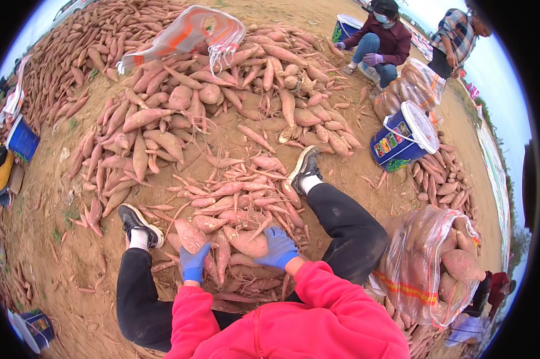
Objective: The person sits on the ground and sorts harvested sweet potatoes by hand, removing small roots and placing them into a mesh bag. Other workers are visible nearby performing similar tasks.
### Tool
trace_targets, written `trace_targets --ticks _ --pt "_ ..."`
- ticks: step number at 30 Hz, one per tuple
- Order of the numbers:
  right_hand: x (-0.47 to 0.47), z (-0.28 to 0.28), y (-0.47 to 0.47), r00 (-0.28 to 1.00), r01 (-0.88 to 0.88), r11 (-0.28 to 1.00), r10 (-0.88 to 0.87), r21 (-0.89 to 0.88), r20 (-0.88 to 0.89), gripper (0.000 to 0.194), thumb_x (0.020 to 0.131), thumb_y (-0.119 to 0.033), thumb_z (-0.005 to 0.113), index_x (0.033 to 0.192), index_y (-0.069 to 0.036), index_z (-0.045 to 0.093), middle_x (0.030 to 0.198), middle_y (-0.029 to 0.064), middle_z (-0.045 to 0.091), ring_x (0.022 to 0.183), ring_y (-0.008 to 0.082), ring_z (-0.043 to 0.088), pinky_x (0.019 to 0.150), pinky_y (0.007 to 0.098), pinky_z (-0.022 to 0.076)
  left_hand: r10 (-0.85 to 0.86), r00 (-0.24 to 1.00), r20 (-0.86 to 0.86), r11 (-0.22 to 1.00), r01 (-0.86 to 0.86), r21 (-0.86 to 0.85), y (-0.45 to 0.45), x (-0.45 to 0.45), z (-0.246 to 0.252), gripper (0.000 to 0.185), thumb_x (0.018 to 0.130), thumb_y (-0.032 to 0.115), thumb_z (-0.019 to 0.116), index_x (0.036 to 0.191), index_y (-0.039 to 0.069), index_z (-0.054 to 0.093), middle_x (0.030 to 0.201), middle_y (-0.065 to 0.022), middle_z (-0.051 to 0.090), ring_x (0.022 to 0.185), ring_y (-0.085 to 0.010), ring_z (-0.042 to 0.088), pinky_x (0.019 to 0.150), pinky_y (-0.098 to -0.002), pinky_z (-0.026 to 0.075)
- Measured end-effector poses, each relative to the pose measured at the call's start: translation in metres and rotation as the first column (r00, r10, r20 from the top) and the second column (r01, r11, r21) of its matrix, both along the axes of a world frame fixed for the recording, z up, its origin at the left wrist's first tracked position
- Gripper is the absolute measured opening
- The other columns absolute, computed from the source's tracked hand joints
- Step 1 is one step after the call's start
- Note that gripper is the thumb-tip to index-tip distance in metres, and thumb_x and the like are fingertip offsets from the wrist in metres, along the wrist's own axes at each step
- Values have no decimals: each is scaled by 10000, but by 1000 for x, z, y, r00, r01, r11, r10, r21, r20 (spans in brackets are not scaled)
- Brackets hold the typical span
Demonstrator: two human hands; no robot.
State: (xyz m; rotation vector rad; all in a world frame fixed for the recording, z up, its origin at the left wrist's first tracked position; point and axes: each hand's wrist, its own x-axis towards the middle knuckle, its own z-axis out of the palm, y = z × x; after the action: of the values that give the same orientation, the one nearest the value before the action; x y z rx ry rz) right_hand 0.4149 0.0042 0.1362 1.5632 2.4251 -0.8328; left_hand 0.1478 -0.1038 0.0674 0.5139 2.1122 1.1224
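My left hand [194,262], in a blue work glove, grips the lower end of a thick pink sweet potato [191,236]. The matching glove on my right hand [276,248] is closed around the right end of another sweet potato [246,242], which lies almost level. My fingertips are partly hidden by the glove backs. Between the hands, a narrower sweet potato [223,255] points towards me. Beyond them, a heap of thin, rooty sweet potatoes [234,193] spreads between my shoes, with more roots lying in shade close to my lap.
Larger sweet potato piles [162,130] rise ahead, with a woven mesh sack [184,33] on top. A blue bucket [398,137] and a filled clear sack [413,264] stand on my right. One person [382,40] squats ahead right; another [458,38] stands behind a full sack [409,87].
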Motion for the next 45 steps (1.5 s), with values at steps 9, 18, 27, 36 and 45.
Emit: trace_targets --ticks 9,18,27,36,45 --pt "-1 -9 -2 997 3 994 6 108 -79 894 619 -482 812 1308 -33 460 1291 234 515 1191 383 527 1015 465 437 -302 857 -419 938 188 -291 69 63 36 951 681 458 813 1365 -70 417 1322 -313 498 1218 -453 503 1037 -480 421" --pt "-4 5 -1 995 61 997 -65 -47 -75 904 594 -453 818 1307 -21 468 1301 243 507 1188 378 535 1004 464 444 -363 813 -456 903 185 -389 80 79 36 921 759 539 734 1397 -35 399 1350 -291 494 1210 -439 519 1005 -491 447" --pt "-6 2 -1 999 46 998 -46 34 -23 975 550 -442 808 1362 -15 477 1343 213 511 1192 352 540 986 451 457 -436 719 -542 900 349 -261 80 82 44 714 836 463 681 1266 -86 530 1227 -294 597 1115 -424 590 922 -491 486" --pt "-8 -3 2 999 25 1000 -25 0 -43 1007 548 -451 816 1378 -1 467 1372 218 490 1224 357 514 1017 447 433 -393 787 -475 917 297 -267 84 70 21 770 850 434 709 1335 -98 433 1315 -275 537 1163 -386 569 940 -447 495" --pt "-9 -4 4 993 52 998 -48 29 -110 939 547 -419 805 1317 11 482 1257 213 545 1130 356 568 952 437 471 -344 760 -552 939 278 -203 81 76 23 823 819 375 756 1396 -65 368 1357 -285 485 1163 -410 566 942 -473 494"
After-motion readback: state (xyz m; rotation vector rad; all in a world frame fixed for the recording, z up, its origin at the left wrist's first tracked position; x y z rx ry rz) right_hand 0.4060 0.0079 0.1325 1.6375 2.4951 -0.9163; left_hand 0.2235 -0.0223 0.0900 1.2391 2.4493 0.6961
